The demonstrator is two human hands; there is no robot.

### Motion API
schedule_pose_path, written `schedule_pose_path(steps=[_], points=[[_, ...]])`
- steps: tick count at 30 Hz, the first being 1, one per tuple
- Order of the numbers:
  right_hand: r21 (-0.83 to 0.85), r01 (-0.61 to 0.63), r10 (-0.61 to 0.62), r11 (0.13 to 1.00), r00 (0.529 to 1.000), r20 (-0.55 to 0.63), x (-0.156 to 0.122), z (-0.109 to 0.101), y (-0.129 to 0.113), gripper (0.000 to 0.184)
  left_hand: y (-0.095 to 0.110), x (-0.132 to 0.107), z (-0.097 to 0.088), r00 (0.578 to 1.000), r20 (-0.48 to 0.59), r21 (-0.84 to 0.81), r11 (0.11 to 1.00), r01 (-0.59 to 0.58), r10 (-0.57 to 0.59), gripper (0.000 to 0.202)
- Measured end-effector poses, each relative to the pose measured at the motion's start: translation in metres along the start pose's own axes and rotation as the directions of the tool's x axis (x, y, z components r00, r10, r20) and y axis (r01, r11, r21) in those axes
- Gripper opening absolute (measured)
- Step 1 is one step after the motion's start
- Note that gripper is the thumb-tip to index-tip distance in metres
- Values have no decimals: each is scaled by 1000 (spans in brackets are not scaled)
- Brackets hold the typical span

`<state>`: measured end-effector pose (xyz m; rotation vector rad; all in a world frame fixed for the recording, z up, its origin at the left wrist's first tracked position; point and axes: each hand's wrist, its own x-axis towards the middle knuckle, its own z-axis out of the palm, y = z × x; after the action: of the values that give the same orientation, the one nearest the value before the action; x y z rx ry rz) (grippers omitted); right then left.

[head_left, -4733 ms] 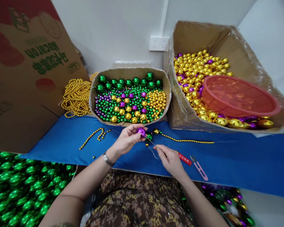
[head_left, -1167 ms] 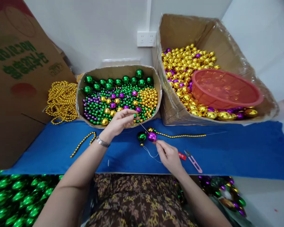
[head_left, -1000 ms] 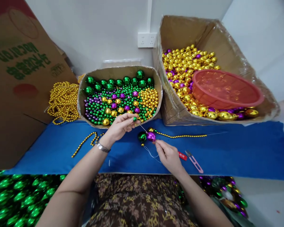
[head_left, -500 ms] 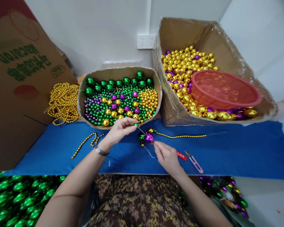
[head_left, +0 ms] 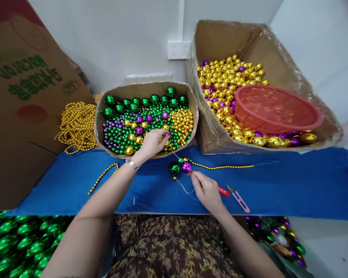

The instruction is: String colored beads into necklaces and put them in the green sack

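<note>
My left hand [head_left: 152, 142] reaches into the near cardboard box [head_left: 100, 116] of green, gold and purple beads, fingers curled over the beads near its front edge; what they pinch is hidden. My right hand [head_left: 206, 189] pinches a thin thread or needle just below a purple ball [head_left: 186, 167] and a green ball [head_left: 174, 167] strung on the blue cloth [head_left: 278, 185]. A gold bead strand [head_left: 223, 167] trails right from the balls.
A large box [head_left: 278, 46] of gold and purple balls with a red basin [head_left: 278, 108] stands at the back right. A heap of gold strands [head_left: 77, 125] lies left. Pink snips [head_left: 238, 198] lie right of my hand. Green balls [head_left: 14, 243] fill the lower left.
My left hand has moved up from the box's front edge into the beads. A small green bead it held earlier is no longer visible. My right hand stays by the purple ball.
</note>
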<state>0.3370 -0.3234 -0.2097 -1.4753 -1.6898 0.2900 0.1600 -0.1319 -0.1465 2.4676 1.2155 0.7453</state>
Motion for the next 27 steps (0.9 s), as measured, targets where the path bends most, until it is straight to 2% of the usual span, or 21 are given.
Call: schedule_pose_path(steps=[3,6,8,11,13,14,15,17,19,20,22,27], points=[[2,-6,6,1000,1000,-15,0,-2,0,22,5,13,5,987,151,269,958,-102,63,22],[-3,-24,24,1000,1000,-17,0,-5,1,23,7,14,7,951,293,367,907,-204,96,23],[-14,-35,35,999,999,-12,-1,-7,3,24,5,11,7,933,345,372,897,-240,106,19],[-17,-46,46,999,999,-7,-1,-6,3,24,1,7,8,949,297,216,962,-170,102,14],[-12,-50,50,999,999,-3,-1,-5,3,24,-1,4,6,982,178,-52,997,-48,57,14],[-11,-50,50,999,999,0,-1,-4,3,25,0,1,5,992,122,-238,971,24,5,16],[-12,-50,50,999,999,1,-1,-4,2,25,1,-1,2,994,94,-440,893,98,-63,19],[-17,-45,45,999,999,1,-1,-3,1,24,5,-9,-3,970,145,-768,596,235,-196,27],[-16,-33,33,999,999,-2,-1,-3,0,23,11,-18,-9,932,258,-902,283,327,-255,31],[-15,-28,28,999,1000,-4,-1,-3,0,23,14,-23,-11,918,297,-919,181,350,-264,31],[-13,-20,20,1000,1000,-4,-1,-2,-1,21,18,-31,-13,903,326,-930,79,360,-281,29],[-36,8,-8,999,1000,0,-2,0,-2,22,18,-42,-12,911,296,-949,20,315,-286,26]])
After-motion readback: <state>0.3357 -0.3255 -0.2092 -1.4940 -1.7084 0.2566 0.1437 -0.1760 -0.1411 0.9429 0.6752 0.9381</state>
